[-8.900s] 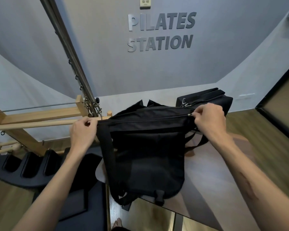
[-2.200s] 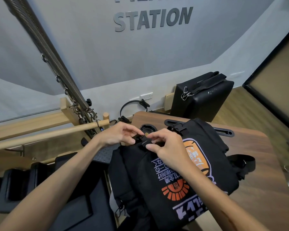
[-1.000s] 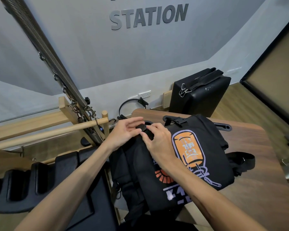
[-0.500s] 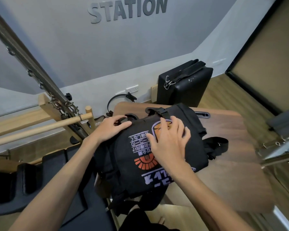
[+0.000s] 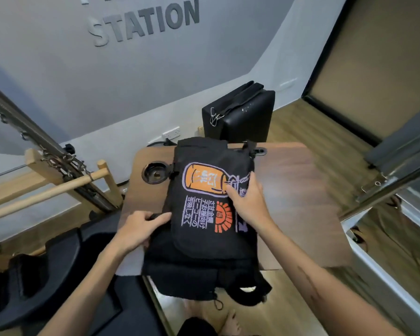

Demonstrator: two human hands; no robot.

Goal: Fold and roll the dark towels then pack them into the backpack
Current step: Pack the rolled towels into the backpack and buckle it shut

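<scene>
The black backpack (image 5: 204, 229) with an orange and purple print lies flat on the wooden table (image 5: 298, 195), its near end hanging over the table's front edge. My left hand (image 5: 138, 230) grips a black part at the bag's left side. My right hand (image 5: 249, 201) rests on the printed front, fingers on the fabric near the print's right end. No towel shows outside the bag.
A round cup hole (image 5: 155, 172) sits in the table at the left. A black padded box (image 5: 240, 112) stands on the floor behind. A wooden bar and metal spring frame (image 5: 58, 166) are at the left, a black padded carriage (image 5: 58, 275) below them.
The bag has been turned and pulled toward me on the table. My left hand moved from its far top end to its left side; my right hand slid to the print's right edge.
</scene>
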